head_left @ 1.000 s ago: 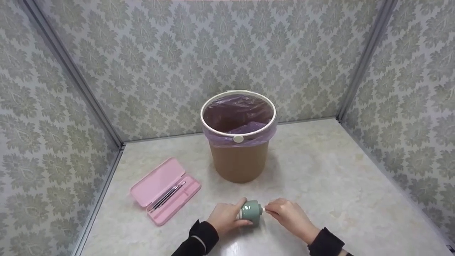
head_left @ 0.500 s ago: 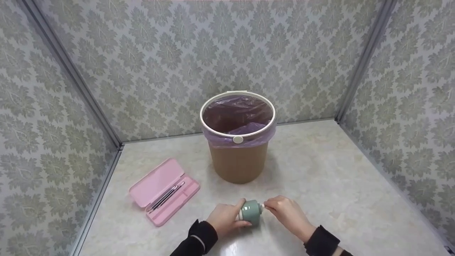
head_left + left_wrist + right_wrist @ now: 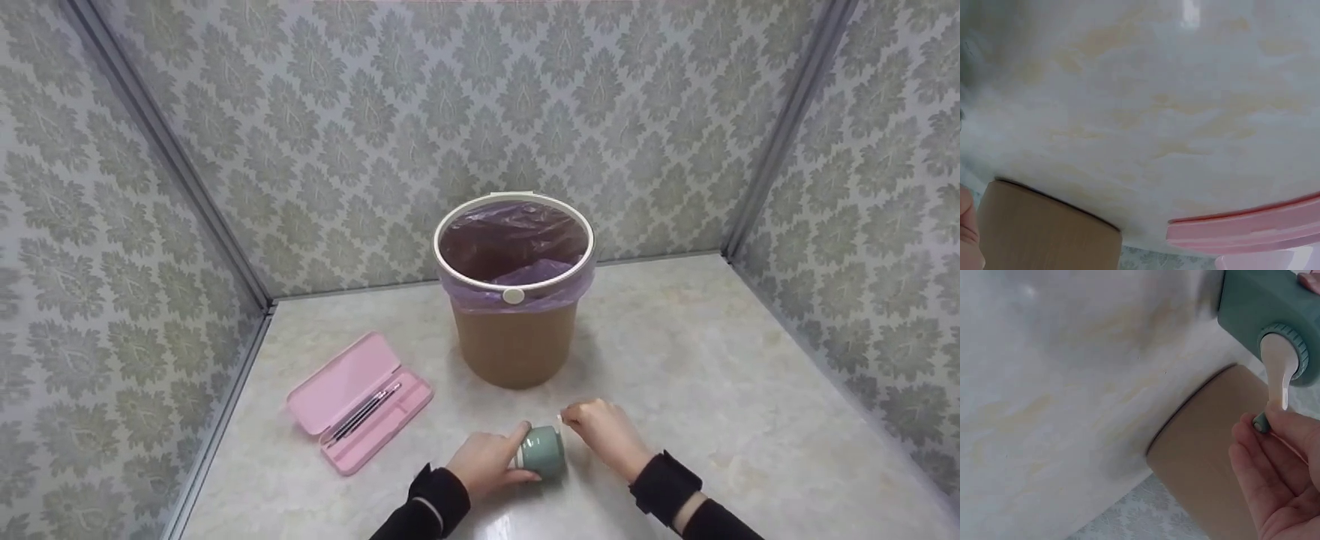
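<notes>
A green pencil sharpener (image 3: 543, 451) with a crank lies on the table in the head view. My left hand (image 3: 484, 463) grips its body, thumb on the far side and a finger on the near side. In the right wrist view the green body (image 3: 1272, 312) has a ribbed collar and a white crank arm (image 3: 1278, 363) ending in a small green knob (image 3: 1261, 422). My right hand (image 3: 602, 431) pinches the crank by its knob end. Whether a pencil is in the sharpener cannot be seen.
Behind the hands stands a brown bin (image 3: 517, 349) with a white rim and a purple liner bag (image 3: 551, 296). Left of them, a pink pencil case (image 3: 349, 386) lies open with several dark pencils (image 3: 365, 412) in it. Patterned panels (image 3: 480, 112) enclose the table.
My right hand has swung the crank end up, away from me, and now sits higher beside the sharpener. The left hand keeps its grip. The whole head view has shifted slightly.
</notes>
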Demonstrator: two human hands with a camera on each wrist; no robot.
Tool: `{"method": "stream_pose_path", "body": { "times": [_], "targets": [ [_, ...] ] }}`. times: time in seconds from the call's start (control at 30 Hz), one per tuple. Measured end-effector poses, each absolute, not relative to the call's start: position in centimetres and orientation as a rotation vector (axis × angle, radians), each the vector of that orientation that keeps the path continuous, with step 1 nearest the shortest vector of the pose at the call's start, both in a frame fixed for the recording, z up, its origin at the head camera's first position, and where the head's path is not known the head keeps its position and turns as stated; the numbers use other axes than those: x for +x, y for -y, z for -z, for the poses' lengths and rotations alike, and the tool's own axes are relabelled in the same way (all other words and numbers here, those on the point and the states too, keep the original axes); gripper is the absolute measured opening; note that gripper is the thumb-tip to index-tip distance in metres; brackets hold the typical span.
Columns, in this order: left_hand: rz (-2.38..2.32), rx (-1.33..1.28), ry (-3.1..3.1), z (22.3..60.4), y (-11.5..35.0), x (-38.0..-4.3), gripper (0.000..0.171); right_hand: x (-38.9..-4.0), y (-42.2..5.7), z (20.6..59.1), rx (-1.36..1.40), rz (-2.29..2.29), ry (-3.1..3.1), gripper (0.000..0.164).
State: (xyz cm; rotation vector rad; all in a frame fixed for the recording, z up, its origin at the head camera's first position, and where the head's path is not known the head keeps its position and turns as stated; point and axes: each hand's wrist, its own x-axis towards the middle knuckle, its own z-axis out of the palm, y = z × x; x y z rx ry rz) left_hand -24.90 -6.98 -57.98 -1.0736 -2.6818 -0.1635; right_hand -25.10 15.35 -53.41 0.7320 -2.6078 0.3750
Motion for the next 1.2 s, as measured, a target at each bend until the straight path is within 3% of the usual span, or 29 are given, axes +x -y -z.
{"method": "stream_pose_path", "body": {
  "times": [0.23, 0.67, 1.2],
  "targets": [
    [0.165, -1.050, 2.659, 58.0, 7.2, -25.0, 0.074, -26.3, -15.5, 53.9, 0.845, -0.445, 2.628, 0.021],
    [0.206, -1.046, 2.698, 58.2, 7.1, -25.1, 0.073, -27.0, -15.7, 54.9, 0.799, -0.614, 2.721, 0.008],
    [0.240, -1.025, 2.716, 58.4, 6.8, -25.1, 0.073, -25.4, -16.3, 57.4, 0.769, -0.641, 2.809, 0.015]
  ]
}}
